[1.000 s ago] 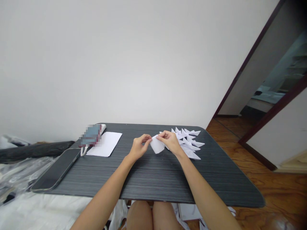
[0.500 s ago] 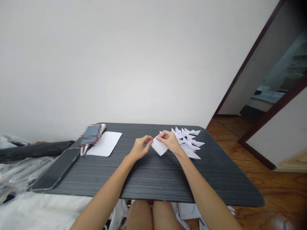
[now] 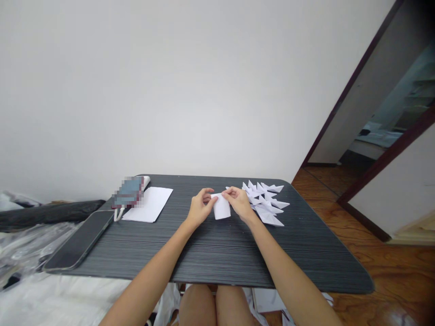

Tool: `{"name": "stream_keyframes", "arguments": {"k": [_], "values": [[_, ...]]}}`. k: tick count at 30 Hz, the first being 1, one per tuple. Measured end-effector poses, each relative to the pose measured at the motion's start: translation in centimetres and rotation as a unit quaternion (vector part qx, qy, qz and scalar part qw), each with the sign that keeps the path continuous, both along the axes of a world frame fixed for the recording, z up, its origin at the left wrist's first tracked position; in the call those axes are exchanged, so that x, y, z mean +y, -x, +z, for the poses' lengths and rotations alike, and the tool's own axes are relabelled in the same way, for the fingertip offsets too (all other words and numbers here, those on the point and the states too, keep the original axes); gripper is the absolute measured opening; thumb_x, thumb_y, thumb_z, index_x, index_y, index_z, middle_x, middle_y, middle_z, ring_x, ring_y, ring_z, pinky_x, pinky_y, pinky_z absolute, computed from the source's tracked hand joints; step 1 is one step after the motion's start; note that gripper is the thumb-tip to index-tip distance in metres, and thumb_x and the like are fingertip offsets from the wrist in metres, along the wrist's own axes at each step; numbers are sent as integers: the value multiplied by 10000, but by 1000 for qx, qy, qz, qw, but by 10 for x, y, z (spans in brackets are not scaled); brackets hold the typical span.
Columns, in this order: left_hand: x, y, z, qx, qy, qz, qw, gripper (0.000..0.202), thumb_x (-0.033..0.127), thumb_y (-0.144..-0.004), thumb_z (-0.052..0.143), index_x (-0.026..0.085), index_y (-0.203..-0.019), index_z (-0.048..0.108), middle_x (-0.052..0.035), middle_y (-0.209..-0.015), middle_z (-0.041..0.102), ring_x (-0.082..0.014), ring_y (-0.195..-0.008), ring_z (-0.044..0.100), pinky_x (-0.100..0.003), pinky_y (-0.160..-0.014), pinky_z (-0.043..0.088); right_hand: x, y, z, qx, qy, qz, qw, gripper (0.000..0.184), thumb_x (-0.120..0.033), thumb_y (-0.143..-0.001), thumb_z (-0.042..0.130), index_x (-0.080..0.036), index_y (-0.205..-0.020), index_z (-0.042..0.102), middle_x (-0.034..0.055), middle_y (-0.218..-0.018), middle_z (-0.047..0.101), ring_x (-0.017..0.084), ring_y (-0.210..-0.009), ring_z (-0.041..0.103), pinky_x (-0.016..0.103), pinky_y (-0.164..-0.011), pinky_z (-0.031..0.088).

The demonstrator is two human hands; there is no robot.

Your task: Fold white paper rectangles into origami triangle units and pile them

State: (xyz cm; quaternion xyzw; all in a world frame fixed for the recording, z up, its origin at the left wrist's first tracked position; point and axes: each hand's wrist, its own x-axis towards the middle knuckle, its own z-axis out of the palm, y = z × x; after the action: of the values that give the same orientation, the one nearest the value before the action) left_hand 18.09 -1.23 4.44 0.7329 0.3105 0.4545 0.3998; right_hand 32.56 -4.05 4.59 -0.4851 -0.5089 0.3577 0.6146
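A small white folded paper [image 3: 221, 208] is held between both my hands above the middle of the dark table [image 3: 217, 253]. My left hand [image 3: 199, 208] pinches its top left edge with thumb and fingers. My right hand [image 3: 239, 202] pinches its top right corner. Just right of my right hand lies a pile of several folded white paper triangles [image 3: 268, 202] on the tabletop.
A flat white paper sheet [image 3: 148, 204] lies at the back left, beside a blurred blue-grey object [image 3: 129, 192]. A dark phone [image 3: 80, 239] rests on the left edge. Wooden floor [image 3: 390, 262] and a doorway are to the right; my knees show under the front edge.
The paper has turned from tilted to nearly upright between my hands, and both hands have shifted slightly left and down toward the table.
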Motion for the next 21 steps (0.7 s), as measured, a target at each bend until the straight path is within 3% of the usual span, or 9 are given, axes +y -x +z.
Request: {"name": "stream_keyframes", "arguments": {"k": [4, 10, 13, 17, 21], "values": [[2, -4, -4, -32, 89, -6, 995, 301, 383, -728, 488, 95, -772, 566, -55, -665, 621, -134, -582, 568, -210, -499, 432, 3, 8, -4, 37, -29, -45, 998, 196, -330, -611, 604, -152, -627, 524, 14, -625, 574, 111, -580, 529, 227, -537, 424], [1, 2, 1, 24, 21, 20, 999, 337, 405, -738, 452, 108, -630, 569, -2, -521, 535, -81, -466, 461, -172, -411, 327, -4, 10, 1, -9, 44, 88, 995, 257, -393, -627, 581, -141, -673, 563, -18, -497, 528, 67, -380, 436, 190, -360, 330], [2, 2, 2, 82, -1, 5, 997, 368, 413, -751, 420, 112, -586, 552, 12, -468, 485, -72, -426, 414, -175, -389, 284, -8, 12, 2, -31, 59, 115, 991, 269, -407, -648, 562, -139, -665, 578, -23, -463, 517, 62, -336, 411, 186, -323, 285], [5, -1, -1, 118, -37, 25, 992, 417, 412, -765, 390, 127, -466, 444, 30, -423, 388, -59, -409, 346, -180, -389, 235, -4, 15, -4, -21, 58, 69, 996, 279, -409, -658, 547, -132, -643, 580, -31, -423, 483, 54, -300, 356, 188, -298, 231], [6, -1, -2, 142, -66, 36, 987, 425, 397, -783, 364, 138, -448, 391, 34, -419, 349, -61, -413, 315, -190, -398, 211, 0, 15, -8, -11, 56, 31, 998, 276, -412, -639, 552, -137, -613, 568, -14, -454, 505, 70, -346, 385, 198, -320, 267]]}}
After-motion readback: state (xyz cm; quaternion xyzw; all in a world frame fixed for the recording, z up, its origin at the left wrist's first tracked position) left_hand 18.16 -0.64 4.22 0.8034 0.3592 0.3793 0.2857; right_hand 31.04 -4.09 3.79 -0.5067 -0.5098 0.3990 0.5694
